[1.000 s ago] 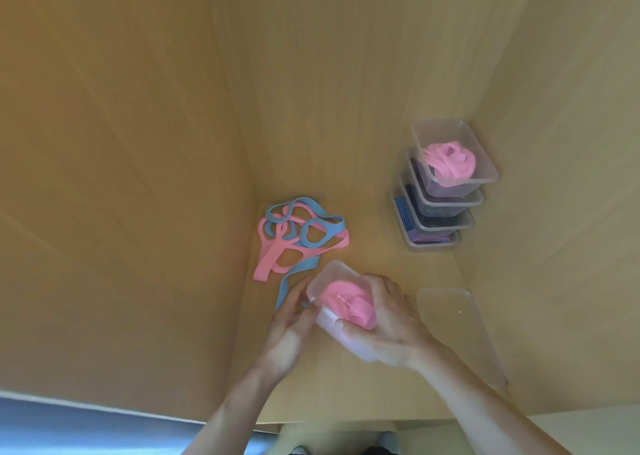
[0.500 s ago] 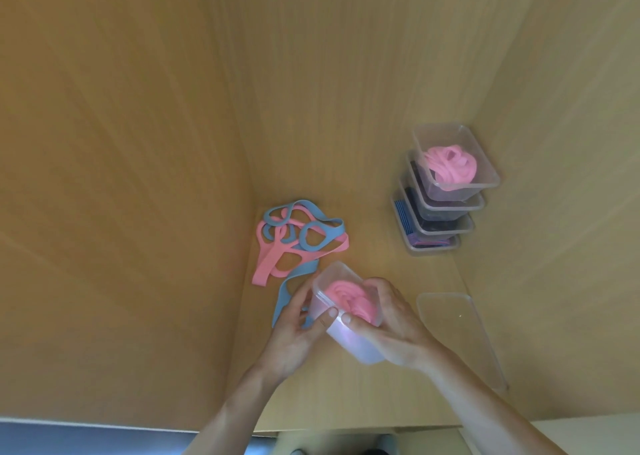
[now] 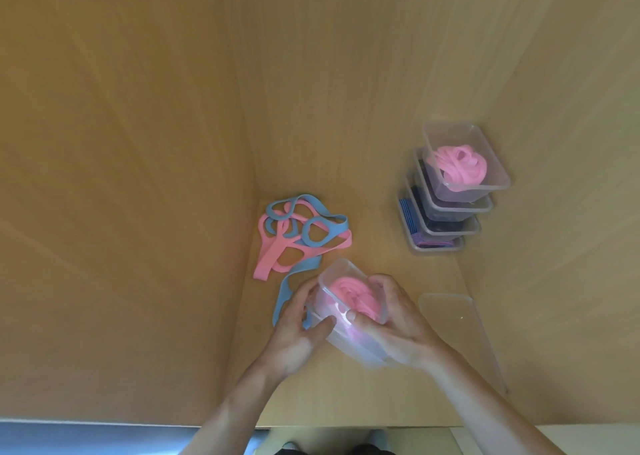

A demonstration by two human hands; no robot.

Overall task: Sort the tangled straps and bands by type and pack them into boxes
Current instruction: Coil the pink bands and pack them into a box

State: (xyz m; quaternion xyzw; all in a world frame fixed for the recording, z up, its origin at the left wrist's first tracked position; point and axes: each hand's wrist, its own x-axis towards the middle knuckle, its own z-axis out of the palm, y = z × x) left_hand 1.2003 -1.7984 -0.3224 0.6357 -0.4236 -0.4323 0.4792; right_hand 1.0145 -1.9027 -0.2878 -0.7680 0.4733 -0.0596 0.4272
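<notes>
Left hand (image 3: 298, 333) and right hand (image 3: 398, 326) each curl around the clear box (image 3: 346, 343) of coiled pink band (image 3: 349, 293), with its lid (image 3: 457, 333) at three o'clock, nearer the right hand.

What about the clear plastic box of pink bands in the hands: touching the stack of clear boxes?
Apart. Head view shows bare wood between the clear plastic box and the stack of clear boxes.

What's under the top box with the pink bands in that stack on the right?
Three more clear boxes. The bottom box shows blue bands and purple bands; the second box and third box hold something dark. Boxes above cover the rest.
</notes>
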